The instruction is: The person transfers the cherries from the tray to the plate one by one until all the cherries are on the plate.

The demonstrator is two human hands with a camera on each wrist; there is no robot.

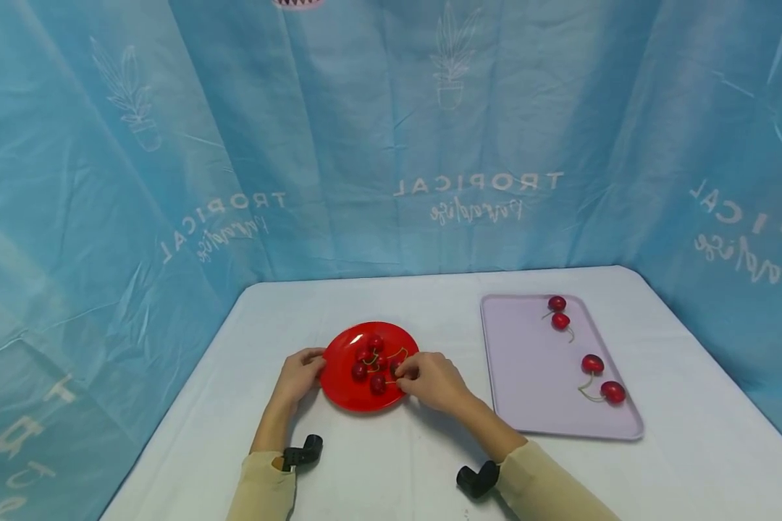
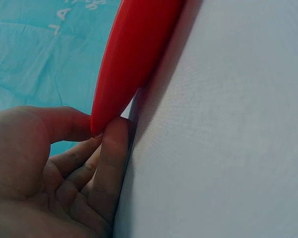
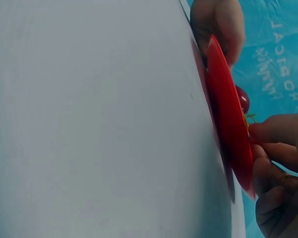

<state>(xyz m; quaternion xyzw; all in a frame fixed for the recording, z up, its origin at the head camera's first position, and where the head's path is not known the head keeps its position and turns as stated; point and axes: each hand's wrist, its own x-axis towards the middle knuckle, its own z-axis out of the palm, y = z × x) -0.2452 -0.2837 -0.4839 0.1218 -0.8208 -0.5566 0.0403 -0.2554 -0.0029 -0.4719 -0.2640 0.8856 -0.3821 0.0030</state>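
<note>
A red plate (image 1: 344,346) lies on the white table with several red cherries (image 1: 376,343) on it. My left hand (image 1: 302,374) pinches the plate's left rim; in the left wrist view the thumb lies over the red plate (image 2: 134,54) edge and the fingers (image 2: 114,148) sit under it. My right hand (image 1: 430,381) is at the plate's right side, fingertips closed round a cherry (image 1: 409,373) there. In the right wrist view the red plate (image 3: 228,124) shows edge-on, with one cherry (image 3: 243,99) above it and my right fingers (image 3: 273,131) at its rim.
A lilac tray (image 1: 528,376) lies to the right of the plate, with several stemmed cherries (image 1: 592,364) along its right side. A blue printed curtain (image 1: 391,145) closes off the back and both sides. The white table (image 1: 391,463) is bare in front.
</note>
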